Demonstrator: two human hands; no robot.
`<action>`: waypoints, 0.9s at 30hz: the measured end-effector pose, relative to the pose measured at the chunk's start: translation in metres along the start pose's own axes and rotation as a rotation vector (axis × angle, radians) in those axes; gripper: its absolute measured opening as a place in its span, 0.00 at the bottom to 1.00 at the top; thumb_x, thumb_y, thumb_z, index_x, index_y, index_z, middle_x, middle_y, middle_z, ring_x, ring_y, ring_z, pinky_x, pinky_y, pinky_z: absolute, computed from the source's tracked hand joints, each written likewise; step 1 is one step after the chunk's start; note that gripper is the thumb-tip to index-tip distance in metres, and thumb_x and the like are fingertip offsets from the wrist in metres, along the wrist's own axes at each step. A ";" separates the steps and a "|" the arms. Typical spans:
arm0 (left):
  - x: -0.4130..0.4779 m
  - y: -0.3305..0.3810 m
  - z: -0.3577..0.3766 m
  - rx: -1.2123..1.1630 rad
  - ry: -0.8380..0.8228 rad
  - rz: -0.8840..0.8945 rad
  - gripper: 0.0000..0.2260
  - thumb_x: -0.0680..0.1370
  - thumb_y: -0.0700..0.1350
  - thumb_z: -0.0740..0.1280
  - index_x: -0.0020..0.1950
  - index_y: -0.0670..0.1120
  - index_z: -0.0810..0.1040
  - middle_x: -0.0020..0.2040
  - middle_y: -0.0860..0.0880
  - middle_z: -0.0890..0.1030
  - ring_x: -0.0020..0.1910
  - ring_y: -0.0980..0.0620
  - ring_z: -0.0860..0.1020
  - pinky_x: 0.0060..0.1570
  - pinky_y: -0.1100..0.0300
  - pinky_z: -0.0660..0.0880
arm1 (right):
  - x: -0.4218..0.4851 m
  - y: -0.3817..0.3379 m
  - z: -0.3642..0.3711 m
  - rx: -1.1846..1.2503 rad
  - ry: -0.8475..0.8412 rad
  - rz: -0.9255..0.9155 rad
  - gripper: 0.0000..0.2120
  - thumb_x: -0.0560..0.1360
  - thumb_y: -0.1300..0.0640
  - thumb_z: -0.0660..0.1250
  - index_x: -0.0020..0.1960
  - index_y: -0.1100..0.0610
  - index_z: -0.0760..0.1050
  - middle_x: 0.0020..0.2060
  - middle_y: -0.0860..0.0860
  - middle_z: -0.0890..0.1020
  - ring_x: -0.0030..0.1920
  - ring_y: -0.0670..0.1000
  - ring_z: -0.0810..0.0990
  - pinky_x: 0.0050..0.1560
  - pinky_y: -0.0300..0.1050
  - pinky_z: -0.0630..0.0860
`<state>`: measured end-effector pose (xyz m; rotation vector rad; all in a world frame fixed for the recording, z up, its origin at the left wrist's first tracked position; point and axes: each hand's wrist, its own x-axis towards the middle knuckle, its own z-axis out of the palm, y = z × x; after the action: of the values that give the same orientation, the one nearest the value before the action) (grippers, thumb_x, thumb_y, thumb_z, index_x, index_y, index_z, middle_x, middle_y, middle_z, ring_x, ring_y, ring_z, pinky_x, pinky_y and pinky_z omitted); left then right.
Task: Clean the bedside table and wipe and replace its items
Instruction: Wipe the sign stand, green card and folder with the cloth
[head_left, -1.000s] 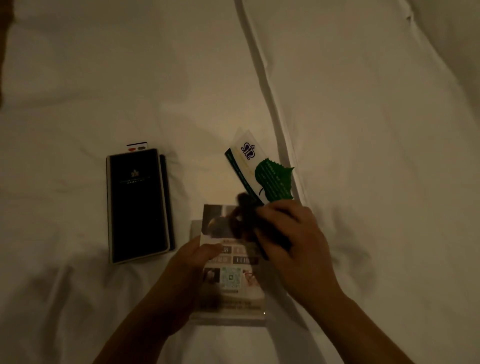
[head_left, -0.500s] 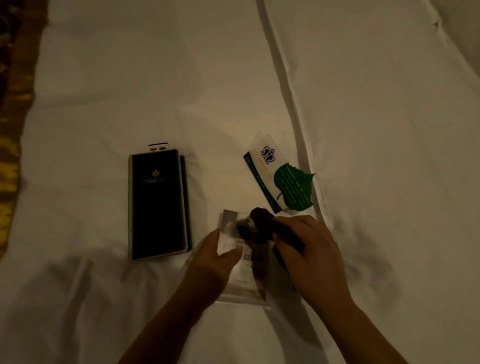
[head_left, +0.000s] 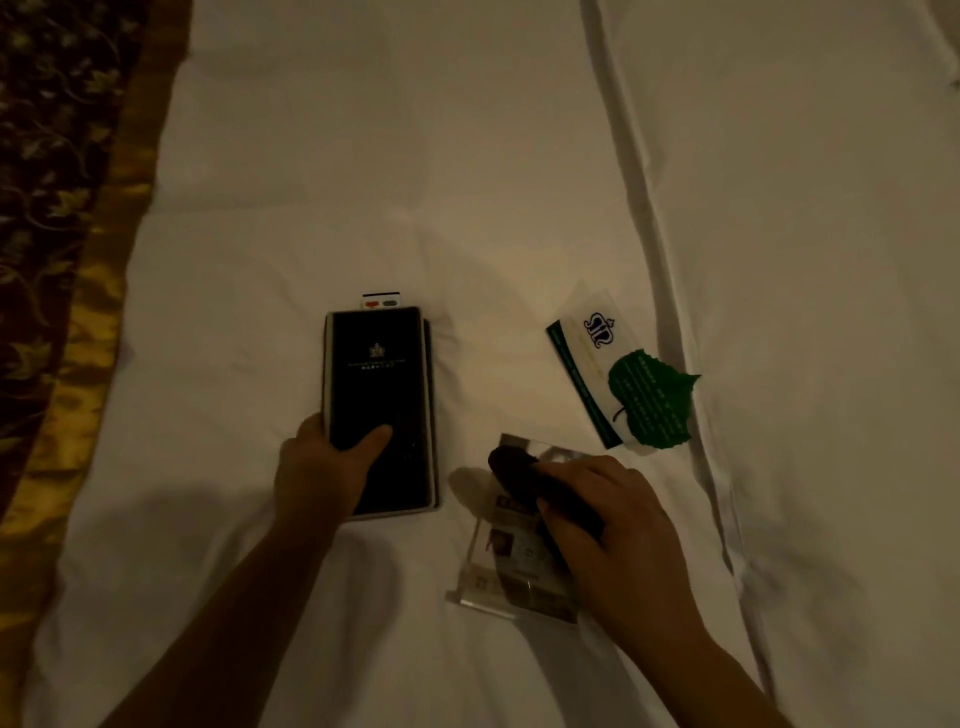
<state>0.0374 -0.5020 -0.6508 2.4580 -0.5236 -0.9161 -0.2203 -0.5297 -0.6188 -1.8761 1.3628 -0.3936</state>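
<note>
Head view, dim light. All items lie on a white bed sheet (head_left: 519, 182); the bedside table is not in frame, so I can't tell its state.

Left hand (head_left: 327, 473) grips the near end of the black folder (head_left: 382, 374), thumb on the cover and fingers wrapped under its left edge. Right hand (head_left: 628, 540) has its fingers curled round a dark cloth (head_left: 524, 475), pressed on the acrylic leaflet stand (head_left: 511, 577), which lies flat.

My read on progress: the stand wipe is about finished and the folder is next. The leaf card (head_left: 618, 374) is far right and untouched. Nothing is replaced yet.

Text:
- folder: pale crest plus one line, too small to read
- tab (head_left: 382, 300) behind its far end: red and green marks
- leaf card: blue monogram, letters unclear
- stand print: blurred

Patterned runner (head_left: 57, 208) is at far left.
</note>
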 end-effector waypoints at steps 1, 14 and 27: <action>0.004 0.002 -0.002 -0.091 -0.032 -0.025 0.26 0.71 0.54 0.77 0.64 0.42 0.78 0.55 0.43 0.82 0.53 0.41 0.81 0.58 0.45 0.78 | 0.001 -0.003 0.003 0.003 -0.005 -0.004 0.16 0.75 0.58 0.69 0.61 0.45 0.79 0.55 0.42 0.78 0.53 0.46 0.74 0.51 0.29 0.66; -0.034 -0.016 -0.011 -0.606 -0.247 -0.001 0.14 0.76 0.57 0.68 0.58 0.51 0.80 0.47 0.48 0.87 0.44 0.48 0.86 0.39 0.55 0.83 | 0.040 -0.062 0.068 -0.171 -0.034 -0.248 0.15 0.72 0.53 0.68 0.59 0.47 0.80 0.46 0.52 0.78 0.46 0.53 0.75 0.41 0.45 0.72; -0.050 -0.039 -0.020 -0.624 -0.358 -0.169 0.29 0.74 0.70 0.52 0.51 0.53 0.85 0.47 0.48 0.87 0.44 0.50 0.86 0.36 0.58 0.82 | 0.061 -0.080 0.094 -0.231 -0.032 -0.282 0.18 0.74 0.50 0.64 0.64 0.47 0.77 0.49 0.53 0.75 0.49 0.55 0.73 0.40 0.46 0.72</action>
<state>0.0229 -0.4392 -0.6335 1.7998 -0.1060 -1.3603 -0.0830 -0.5365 -0.6331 -2.2669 1.1634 -0.3558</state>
